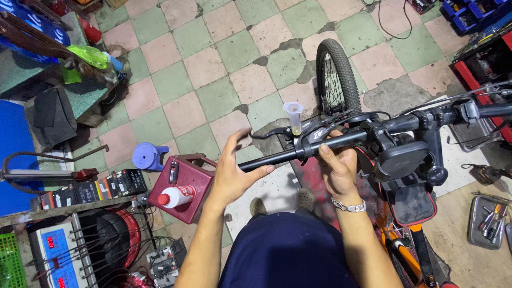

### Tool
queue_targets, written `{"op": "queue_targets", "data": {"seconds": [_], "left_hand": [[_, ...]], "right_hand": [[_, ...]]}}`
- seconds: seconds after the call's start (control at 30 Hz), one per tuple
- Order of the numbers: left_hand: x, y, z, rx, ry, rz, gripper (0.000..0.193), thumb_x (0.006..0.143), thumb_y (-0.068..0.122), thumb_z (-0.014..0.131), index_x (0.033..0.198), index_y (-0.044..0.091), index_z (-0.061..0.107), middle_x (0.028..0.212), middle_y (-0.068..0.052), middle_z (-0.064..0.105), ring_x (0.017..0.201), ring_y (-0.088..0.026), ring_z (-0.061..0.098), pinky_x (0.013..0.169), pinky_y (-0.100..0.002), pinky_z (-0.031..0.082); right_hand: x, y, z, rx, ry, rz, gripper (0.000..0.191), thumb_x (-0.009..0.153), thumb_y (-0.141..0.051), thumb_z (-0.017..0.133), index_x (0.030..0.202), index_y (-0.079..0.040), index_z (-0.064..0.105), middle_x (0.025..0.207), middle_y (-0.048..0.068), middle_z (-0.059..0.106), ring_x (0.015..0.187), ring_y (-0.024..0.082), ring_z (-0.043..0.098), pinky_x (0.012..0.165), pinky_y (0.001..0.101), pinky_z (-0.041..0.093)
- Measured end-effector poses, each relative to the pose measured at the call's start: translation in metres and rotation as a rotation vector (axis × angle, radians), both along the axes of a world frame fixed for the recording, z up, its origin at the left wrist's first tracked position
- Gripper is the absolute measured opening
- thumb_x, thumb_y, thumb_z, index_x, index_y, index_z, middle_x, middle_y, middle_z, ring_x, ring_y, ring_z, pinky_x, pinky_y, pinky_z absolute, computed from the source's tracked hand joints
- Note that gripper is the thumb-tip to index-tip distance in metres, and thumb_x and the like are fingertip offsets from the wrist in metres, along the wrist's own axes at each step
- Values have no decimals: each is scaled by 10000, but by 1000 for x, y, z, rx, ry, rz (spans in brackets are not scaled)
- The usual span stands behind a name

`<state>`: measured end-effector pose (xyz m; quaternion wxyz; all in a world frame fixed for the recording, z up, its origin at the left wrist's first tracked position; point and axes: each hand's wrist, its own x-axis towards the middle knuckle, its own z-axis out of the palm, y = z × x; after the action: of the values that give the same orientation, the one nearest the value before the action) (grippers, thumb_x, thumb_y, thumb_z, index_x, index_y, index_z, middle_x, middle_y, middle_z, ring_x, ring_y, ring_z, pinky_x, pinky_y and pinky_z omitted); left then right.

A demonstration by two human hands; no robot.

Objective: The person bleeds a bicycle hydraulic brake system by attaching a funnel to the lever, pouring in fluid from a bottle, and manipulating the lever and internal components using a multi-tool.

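A bicycle stands before me with a black handlebar [277, 153] running across the view. My left hand [232, 170] cups the bare left end of the bar, fingers spread and thumb against it. My right hand [337, 166] grips the bar just right of the brake lever clamp [314, 134], thumb on top. A small clear funnel [294, 117] with yellowish fluid stands upright on the brake lever body. The black brake lever [265, 133] points left, just beyond my left fingertips.
The front wheel [335, 74] rests on a pink and green tiled floor. A red stool [184, 188] holds a white bottle with a red cap [176, 196]. A blue jug [148, 157], a tool tray [486, 218] and cluttered benches at left surround me.
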<state>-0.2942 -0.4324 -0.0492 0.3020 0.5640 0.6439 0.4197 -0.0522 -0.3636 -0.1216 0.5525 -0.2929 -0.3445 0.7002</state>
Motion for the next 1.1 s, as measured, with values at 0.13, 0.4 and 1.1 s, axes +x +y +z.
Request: {"op": "queue_targets", "data": {"seconds": [0.13, 0.4, 1.1], "left_hand": [[-11, 14, 16, 62, 258, -195, 1013, 649, 406, 923, 1436, -49, 476, 1467, -242, 507, 1407, -382, 441, 1140, -480, 354], [4, 33, 41, 7, 651, -330, 816, 600, 316, 916, 1270, -23, 596, 1234, -196, 629, 1174, -383, 580, 974, -475, 425], [8, 43, 48, 55, 565, -361, 634, 528, 205, 954, 986, 19, 556, 890, -175, 644, 873, -425, 638, 714, -530, 473]], "right_hand": [[-1, 0, 2, -15, -43, -14, 454, 924, -140, 741, 1307, 29, 566, 1048, 15, 645, 951, 95, 612, 876, 242, 496], [3, 4, -3, -20, -38, -3, 419, 950, -122, 742, 1302, 32, 575, 1044, 11, 639, 923, 87, 590, 850, 231, 474], [-2, 5, 9, 21, -11, -7, 386, 997, -91, 760, 1291, 74, 571, 1044, 18, 597, 940, 100, 545, 861, 256, 445]]}}
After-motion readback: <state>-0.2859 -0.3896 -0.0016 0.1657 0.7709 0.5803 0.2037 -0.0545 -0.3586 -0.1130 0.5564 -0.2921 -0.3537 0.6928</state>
